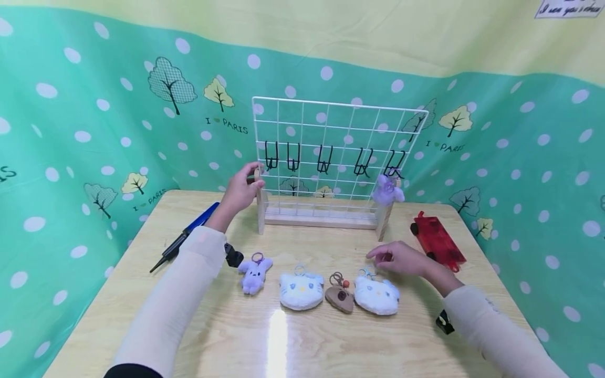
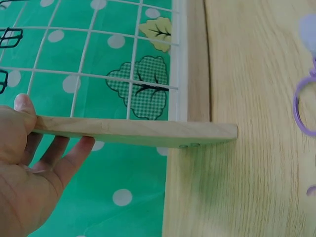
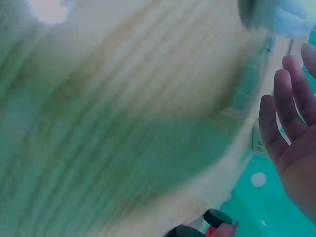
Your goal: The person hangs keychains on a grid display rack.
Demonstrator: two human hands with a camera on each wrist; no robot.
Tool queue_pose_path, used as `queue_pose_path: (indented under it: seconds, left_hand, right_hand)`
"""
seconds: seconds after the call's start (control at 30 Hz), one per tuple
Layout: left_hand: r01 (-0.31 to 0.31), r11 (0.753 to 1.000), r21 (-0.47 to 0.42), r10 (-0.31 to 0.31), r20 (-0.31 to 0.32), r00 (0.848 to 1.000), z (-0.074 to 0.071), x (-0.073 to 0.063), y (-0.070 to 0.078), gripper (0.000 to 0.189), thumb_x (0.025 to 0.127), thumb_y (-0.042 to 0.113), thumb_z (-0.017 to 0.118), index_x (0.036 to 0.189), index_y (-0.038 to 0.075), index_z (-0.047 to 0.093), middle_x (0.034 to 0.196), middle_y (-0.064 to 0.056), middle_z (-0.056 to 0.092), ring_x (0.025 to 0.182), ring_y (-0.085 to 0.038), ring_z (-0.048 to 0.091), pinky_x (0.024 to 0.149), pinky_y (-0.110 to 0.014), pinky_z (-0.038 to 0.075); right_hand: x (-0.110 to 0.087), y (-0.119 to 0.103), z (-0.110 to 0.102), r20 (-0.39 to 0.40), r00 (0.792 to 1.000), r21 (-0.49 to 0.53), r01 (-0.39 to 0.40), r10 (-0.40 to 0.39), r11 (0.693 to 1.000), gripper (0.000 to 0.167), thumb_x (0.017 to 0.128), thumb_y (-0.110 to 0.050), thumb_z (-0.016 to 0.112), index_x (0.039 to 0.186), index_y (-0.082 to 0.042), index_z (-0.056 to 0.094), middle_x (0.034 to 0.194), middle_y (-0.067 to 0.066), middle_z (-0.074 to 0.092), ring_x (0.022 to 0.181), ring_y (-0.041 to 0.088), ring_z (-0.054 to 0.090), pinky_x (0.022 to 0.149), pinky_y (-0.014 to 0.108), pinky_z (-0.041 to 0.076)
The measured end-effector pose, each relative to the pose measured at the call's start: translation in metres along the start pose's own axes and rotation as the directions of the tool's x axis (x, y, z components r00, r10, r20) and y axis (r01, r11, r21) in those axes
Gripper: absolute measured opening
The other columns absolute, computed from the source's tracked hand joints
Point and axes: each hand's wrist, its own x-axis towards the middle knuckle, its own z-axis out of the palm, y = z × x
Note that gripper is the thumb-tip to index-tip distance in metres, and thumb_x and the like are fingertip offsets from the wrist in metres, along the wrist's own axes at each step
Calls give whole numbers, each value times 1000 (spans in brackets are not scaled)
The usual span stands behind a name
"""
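Note:
My left hand (image 1: pixel 242 190) grips the upper end of the wooden side post (image 2: pixel 133 129) of a white wire grid rack (image 1: pixel 331 157), thumb on one face and fingers on the other. Over the table, just behind the right white cat plush keychain (image 1: pixel 376 295), is my right hand (image 1: pixel 399 257), holding nothing, its fingers loosely extended in the right wrist view. Left of that plush lie a brown plush keychain (image 1: pixel 340 298), another white cat plush keychain (image 1: pixel 301 291) and a purple plush keychain (image 1: pixel 253 276). A second purple plush keychain (image 1: pixel 387 191) hangs at the rack's right end.
Several black hooks (image 1: pixel 324 160) line the middle of the grid. A blue and black long-nosed tool (image 1: pixel 186 234) lies at the table's left. On the right is a red toy-like object (image 1: pixel 437 240) with black wheels. A patterned green curtain (image 1: pixel 118 131) surrounds the table.

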Motion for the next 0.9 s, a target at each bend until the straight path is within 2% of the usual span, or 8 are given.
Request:
queue_pose_path:
  seconds: [0.1,0.23,0.47,0.63,0.9]
  left_hand:
    - [9,1000,-15,-9,12,1000,0,-2,-3,52,103,15,59,151,28,44,160,-11,42,142,-38,49,105,-49,55]
    - [6,1000,-13,-6,23,1000,-1,-3,-2,52,104,17,58,153,29,43,160,-12,42,143,-38,47,105,-50,55]
    - [-5,999,-37,7,44,999,-4,-3,2,53,104,16,58,154,27,41,160,-11,41,143,-38,47,103,-47,57]
    - [-4,998,-61,7,46,999,-7,-4,2,53,104,13,57,154,24,41,160,-10,42,143,-38,47,103,-47,57]
    - [5,999,-41,-4,32,999,-4,-1,1,53,104,14,59,152,28,43,158,-7,45,141,-36,50,100,-45,59]
  right_hand:
    - [1,1,7,51,999,17,-16,15,1000,31,93,-10,73,124,-10,72,86,-5,68,75,4,58,68,20,53]
    - [2,1,11,81,997,12,-12,11,1000,31,93,-10,73,124,-12,72,81,-7,65,71,4,56,65,20,51]
    - [2,5,12,77,997,-25,1,1,1000,30,93,-10,73,122,-13,73,79,-8,61,71,3,53,67,20,49]
    - [3,6,13,65,998,-14,8,-7,1000,27,92,-8,74,118,-13,75,78,-8,60,71,2,52,68,20,48]
    - [1,11,17,62,998,13,6,-7,1000,26,92,-6,73,117,-13,74,78,-10,60,69,1,52,65,19,49]
